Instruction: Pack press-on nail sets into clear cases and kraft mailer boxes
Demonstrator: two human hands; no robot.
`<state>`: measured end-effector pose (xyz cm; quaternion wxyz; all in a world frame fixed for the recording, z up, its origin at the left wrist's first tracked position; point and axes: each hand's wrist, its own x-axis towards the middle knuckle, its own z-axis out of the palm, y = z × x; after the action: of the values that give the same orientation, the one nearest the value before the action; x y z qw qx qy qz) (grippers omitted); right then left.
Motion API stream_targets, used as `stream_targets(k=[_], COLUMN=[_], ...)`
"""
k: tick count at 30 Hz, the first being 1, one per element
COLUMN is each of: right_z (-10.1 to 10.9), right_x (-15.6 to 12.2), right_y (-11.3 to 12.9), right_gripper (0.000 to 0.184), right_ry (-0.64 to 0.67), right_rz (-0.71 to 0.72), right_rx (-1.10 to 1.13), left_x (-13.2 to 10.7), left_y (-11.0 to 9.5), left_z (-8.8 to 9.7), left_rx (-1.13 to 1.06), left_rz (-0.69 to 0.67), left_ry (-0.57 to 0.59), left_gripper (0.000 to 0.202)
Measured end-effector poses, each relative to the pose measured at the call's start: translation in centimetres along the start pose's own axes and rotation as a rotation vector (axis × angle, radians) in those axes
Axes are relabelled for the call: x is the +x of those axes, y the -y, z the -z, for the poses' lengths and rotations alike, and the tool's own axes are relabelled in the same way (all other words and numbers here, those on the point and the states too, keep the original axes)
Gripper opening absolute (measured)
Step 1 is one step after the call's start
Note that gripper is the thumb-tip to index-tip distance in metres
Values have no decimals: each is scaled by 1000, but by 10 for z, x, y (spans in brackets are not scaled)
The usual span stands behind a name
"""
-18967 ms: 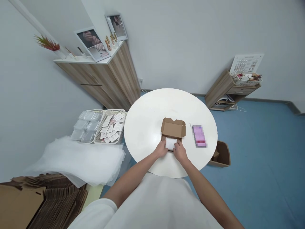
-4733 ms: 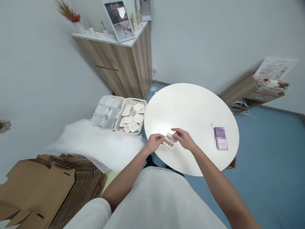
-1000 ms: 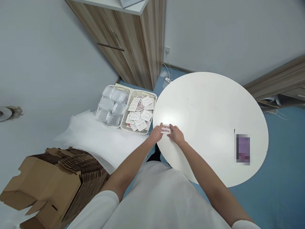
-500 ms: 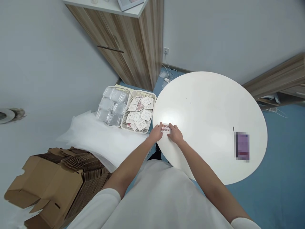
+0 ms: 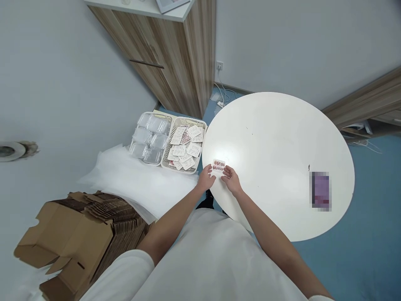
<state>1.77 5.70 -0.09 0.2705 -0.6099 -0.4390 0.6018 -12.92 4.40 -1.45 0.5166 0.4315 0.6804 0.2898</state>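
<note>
A small card of press-on nails, two rows of reddish nails on a white backing, lies at the left edge of the round white table. My left hand is at the card's left side, thumb and fingers apart. On the other side, my right hand has its fingers curved loosely by the card's right edge, thumb spread away. Neither hand grips the card; whether a fingertip touches its edge is hard to make out.
Left of the table stand a white basket of printed cards and another basket of clear plastic boxes. White sheets and stacked flat cardboard boxes lie nearer. A pixelated purple item rests on the table's right side.
Both hands have loosened from the card's edges, with thumbs and fingers now apart. The card stays between them on the table. The whole view has shifted slightly.
</note>
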Motion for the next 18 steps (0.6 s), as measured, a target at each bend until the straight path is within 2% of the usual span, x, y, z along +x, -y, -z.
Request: stream_targets(k=[18], right_z=[-13], right_x=[17], right_y=[17], right_gripper=[60], right_ry=[14], right_rz=[12], right_rx=[36], left_x=[13], left_y=[-7], left_z=[9], left_rx=[58], left_rz=[-19], left_ry=[13], left_gripper=[64])
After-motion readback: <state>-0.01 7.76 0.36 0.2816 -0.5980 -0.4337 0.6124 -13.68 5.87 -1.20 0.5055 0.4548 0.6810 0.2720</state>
